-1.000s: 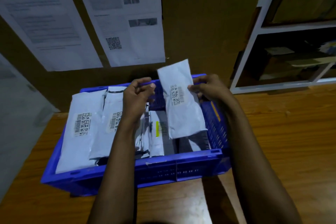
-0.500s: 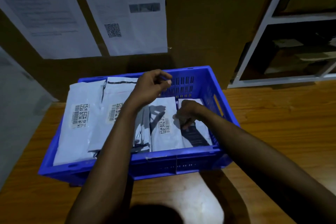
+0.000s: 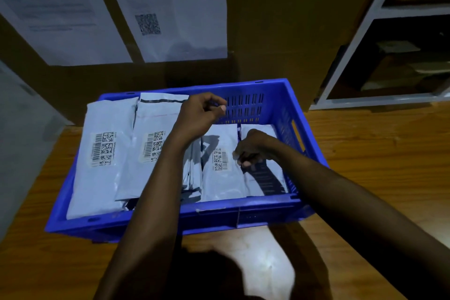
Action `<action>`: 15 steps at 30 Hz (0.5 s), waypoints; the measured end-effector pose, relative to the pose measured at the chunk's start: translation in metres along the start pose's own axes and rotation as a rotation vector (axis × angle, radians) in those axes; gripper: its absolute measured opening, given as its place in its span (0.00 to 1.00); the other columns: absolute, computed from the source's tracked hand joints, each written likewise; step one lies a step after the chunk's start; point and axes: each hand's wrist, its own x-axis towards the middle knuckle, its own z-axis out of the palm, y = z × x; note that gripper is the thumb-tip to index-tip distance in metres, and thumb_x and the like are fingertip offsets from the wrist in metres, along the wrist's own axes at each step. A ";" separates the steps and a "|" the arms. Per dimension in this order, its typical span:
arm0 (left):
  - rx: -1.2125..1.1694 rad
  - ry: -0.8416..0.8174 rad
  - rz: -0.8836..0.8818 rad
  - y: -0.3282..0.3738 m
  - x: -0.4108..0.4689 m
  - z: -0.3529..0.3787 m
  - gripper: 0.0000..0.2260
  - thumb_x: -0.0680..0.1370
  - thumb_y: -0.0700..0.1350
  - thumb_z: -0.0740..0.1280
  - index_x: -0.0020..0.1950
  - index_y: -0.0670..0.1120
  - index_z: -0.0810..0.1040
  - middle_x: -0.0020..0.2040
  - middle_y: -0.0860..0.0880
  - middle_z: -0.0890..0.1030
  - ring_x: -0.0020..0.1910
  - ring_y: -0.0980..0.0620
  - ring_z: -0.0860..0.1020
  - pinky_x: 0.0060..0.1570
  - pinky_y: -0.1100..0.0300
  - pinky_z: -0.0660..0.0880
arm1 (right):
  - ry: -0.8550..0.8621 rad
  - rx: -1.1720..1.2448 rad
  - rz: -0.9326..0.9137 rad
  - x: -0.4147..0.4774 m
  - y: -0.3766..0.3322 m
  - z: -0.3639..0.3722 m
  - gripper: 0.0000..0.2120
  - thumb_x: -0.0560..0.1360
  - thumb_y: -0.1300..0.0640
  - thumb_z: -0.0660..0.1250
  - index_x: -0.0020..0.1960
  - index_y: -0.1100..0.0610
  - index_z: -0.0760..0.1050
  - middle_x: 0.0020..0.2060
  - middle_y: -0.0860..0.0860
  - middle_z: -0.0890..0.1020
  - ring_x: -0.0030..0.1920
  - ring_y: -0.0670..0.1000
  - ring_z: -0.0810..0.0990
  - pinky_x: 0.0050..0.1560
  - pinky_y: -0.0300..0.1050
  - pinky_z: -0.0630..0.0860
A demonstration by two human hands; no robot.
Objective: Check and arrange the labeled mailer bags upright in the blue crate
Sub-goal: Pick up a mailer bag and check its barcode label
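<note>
Much is hidden by the two forearms: the left forearm crosses the middle of the blue crate [image 3: 267, 212] and covers parts of the bags beneath it, so their number there cannot be told. The left hand [image 3: 199, 117] is held above the crate's far part, its fingers curled inward with thumb and forefinger tips drawn together; whether anything is pinched between them cannot be made out. The right hand [image 3: 253, 147] is lowered into the crate's right part, fingers curled and tips pressed down on the rightmost mailer bag [image 3: 267, 178], whose label is hidden under the hand and its shadow. Just left of those fingertips lies a labelled mailer bag [image 3: 222, 178] with barcode and square codes, too small to be read. Further left of the fingers, two larger mailer bags [image 3: 104, 153] are seen leaning back over the crate's far rim, each with a barcode label; their printed digits are blurred. The crate is set on a wooden table [image 3: 377, 165]. Beyond the fingers, posted sheets [image 3: 170, 7] carry a QR code, the text unreadable. A white shelf [image 3: 353, 56] is cut off at the right edge.
</note>
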 end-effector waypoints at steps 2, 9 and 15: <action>-0.006 0.008 -0.008 -0.001 0.001 -0.001 0.04 0.79 0.42 0.71 0.54 0.48 0.83 0.49 0.47 0.84 0.47 0.52 0.82 0.35 0.70 0.72 | -0.007 0.037 0.002 -0.003 -0.002 0.003 0.08 0.76 0.67 0.73 0.41 0.71 0.79 0.31 0.61 0.84 0.27 0.54 0.82 0.41 0.48 0.84; -0.003 -0.016 -0.001 0.002 -0.003 0.001 0.05 0.79 0.41 0.71 0.55 0.46 0.83 0.49 0.43 0.85 0.48 0.49 0.83 0.32 0.71 0.74 | 0.450 -0.622 -0.088 -0.009 -0.001 -0.018 0.10 0.77 0.56 0.68 0.51 0.63 0.79 0.51 0.61 0.84 0.55 0.61 0.84 0.52 0.51 0.79; 0.014 -0.041 0.000 0.003 -0.004 0.003 0.06 0.80 0.42 0.71 0.56 0.46 0.83 0.49 0.43 0.85 0.47 0.48 0.84 0.34 0.67 0.75 | 0.346 -0.707 0.043 0.017 0.014 -0.026 0.45 0.73 0.39 0.74 0.79 0.57 0.57 0.77 0.61 0.61 0.75 0.65 0.67 0.70 0.61 0.69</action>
